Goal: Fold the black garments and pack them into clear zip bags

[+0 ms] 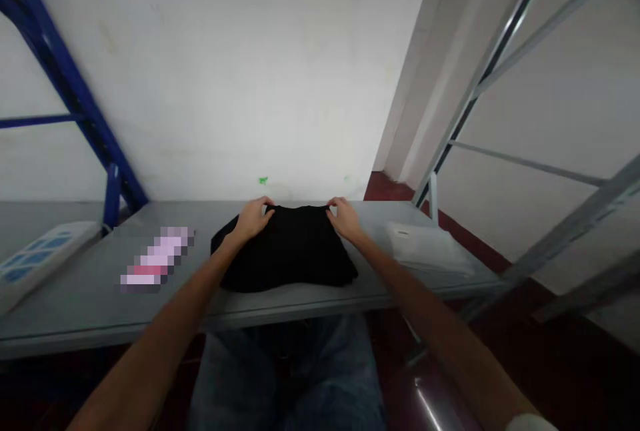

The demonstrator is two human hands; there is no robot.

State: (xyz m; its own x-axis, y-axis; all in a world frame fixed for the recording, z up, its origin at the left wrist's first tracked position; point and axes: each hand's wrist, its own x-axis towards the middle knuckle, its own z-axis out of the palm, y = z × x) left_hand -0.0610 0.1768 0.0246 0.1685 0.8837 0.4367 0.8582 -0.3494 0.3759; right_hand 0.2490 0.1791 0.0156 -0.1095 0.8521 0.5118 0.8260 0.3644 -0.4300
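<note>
A black cloth garment (293,251) lies spread on the grey shelf top in front of me, its exact kind not clear. My left hand (254,217) pinches its far left corner between thumb and fingers. At the far right corner, my right hand (344,217) grips the fabric in the same way. The far edge between the two hands is slightly raised and sags a little in the middle. Toward me, the wider lower edge rests near the front of the shelf.
Left of the garment is a blurred-out pinkish flat item (157,261). Clear plastic bags (425,247) lie to the right. A white box with blue squares (47,254) sits at far left. Blue (75,84) and grey (480,77) rack posts flank the grey shelf (380,217), with a white wall behind.
</note>
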